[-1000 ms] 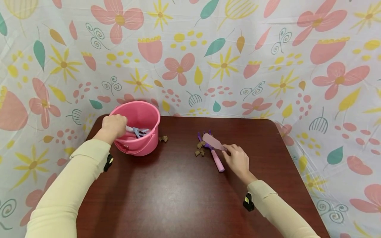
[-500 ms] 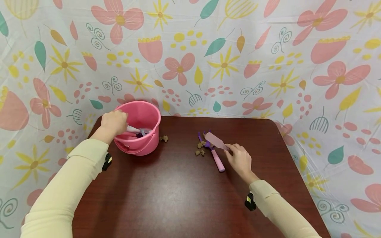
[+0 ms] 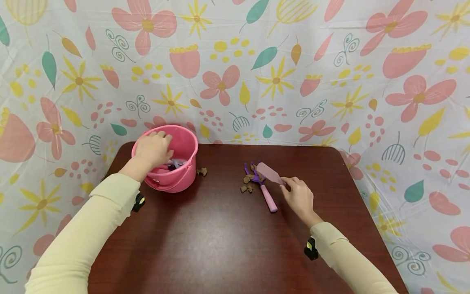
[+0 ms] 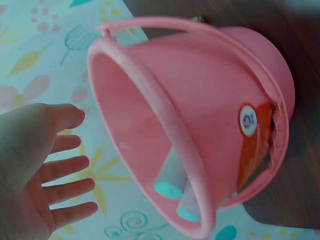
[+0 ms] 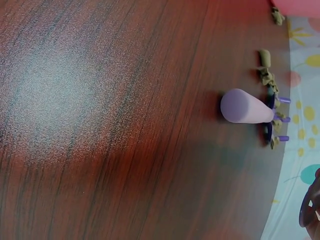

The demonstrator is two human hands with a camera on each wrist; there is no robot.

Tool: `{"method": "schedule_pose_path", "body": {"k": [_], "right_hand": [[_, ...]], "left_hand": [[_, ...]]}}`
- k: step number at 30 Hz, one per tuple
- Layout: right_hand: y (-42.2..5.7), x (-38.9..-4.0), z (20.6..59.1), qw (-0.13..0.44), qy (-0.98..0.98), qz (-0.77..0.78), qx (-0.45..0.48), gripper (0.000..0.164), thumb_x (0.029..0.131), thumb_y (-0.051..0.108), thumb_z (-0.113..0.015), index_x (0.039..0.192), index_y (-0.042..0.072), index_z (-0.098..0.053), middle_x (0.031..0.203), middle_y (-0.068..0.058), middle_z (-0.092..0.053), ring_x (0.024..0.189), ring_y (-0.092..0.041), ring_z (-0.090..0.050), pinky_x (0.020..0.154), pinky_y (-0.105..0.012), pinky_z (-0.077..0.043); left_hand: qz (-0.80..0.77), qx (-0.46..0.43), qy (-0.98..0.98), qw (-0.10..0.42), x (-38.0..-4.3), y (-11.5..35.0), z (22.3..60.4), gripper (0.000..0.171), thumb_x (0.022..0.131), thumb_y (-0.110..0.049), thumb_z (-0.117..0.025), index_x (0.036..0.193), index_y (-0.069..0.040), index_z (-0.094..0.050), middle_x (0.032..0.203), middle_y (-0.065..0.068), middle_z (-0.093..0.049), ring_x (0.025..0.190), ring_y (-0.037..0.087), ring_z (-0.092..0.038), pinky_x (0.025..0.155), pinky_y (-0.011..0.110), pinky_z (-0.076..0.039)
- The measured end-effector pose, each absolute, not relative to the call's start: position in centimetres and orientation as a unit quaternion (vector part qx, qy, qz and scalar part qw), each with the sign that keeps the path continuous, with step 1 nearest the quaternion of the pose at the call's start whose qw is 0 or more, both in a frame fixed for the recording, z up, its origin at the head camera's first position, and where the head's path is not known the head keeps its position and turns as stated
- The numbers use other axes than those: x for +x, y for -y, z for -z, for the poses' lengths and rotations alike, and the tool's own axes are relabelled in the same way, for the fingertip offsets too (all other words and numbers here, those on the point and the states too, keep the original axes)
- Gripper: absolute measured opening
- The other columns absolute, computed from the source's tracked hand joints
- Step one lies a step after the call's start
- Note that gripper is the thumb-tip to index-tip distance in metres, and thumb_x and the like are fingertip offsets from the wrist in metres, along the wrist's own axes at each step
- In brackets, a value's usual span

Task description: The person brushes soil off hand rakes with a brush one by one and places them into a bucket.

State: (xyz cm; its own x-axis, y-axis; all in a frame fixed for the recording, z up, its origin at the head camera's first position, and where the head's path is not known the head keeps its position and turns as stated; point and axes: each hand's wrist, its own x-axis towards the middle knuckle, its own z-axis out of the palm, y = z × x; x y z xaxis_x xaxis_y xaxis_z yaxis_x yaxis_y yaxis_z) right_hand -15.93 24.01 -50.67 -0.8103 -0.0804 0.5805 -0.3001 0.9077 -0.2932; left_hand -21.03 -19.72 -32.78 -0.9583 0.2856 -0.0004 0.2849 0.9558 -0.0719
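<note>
My left hand (image 3: 153,149) is over the rim of a pink bucket (image 3: 176,183), fingers loosely spread and holding nothing. In the left wrist view the same hand (image 4: 55,165) is apart from the bucket mouth, beside two pale handles with teal ends (image 4: 169,189). My right hand (image 3: 299,197) grips a pink flat-bladed trowel (image 3: 269,173), its blade tilted above a purple hand fork (image 3: 257,177). The fork's pink handle (image 3: 269,199) points toward me. Several brown crumpled pieces (image 3: 247,179) lie on and around the fork's tines. The trowel's handle is hidden by my hand.
Another brown piece (image 3: 202,171) lies beside the bucket on the dark wooden table (image 3: 213,245). A blue-grey tool head (image 3: 177,163) shows inside the bucket. Behind the table hangs a flower-patterned cloth (image 3: 235,81).
My left hand has let go of a pale-handled tool in the bucket, and its fingers have spread as it moved right. My right hand has shifted slightly right with the trowel.
</note>
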Motion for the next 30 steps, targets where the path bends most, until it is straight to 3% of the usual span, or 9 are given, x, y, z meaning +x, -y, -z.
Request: {"method": "schedule_pose_path", "body": {"k": [7,30], "right_hand": [[-24.3,-15.9,50.6,0.294,0.931,-0.191,0.099,0.025,0.075,0.018,-0.074,0.099,0.013,-0.071,0.088,-0.006,-0.067,0.071,-0.028,-0.061,0.050,-0.044,-0.046],[-25.0,-16.2,50.2,0.282,0.938,-0.186,0.082,0.024,0.075,0.017,-0.072,0.098,0.011,-0.071,0.089,-0.008,-0.067,0.072,-0.031,-0.062,0.052,-0.047,-0.047]], "left_hand": [[-0.021,-0.180,0.983,0.031,-20.6,17.3,33.5,0.052,0.082,-0.030,-0.065,0.125,-0.005,-0.052,0.128,0.018,-0.049,0.118,0.037,-0.044,0.095,0.054,-0.037],[-0.029,-0.308,0.943,0.119,-19.5,11.1,37.3,0.042,0.080,-0.031,-0.067,0.116,-0.010,-0.060,0.112,0.011,-0.057,0.102,0.028,-0.053,0.087,0.039,-0.043]]}}
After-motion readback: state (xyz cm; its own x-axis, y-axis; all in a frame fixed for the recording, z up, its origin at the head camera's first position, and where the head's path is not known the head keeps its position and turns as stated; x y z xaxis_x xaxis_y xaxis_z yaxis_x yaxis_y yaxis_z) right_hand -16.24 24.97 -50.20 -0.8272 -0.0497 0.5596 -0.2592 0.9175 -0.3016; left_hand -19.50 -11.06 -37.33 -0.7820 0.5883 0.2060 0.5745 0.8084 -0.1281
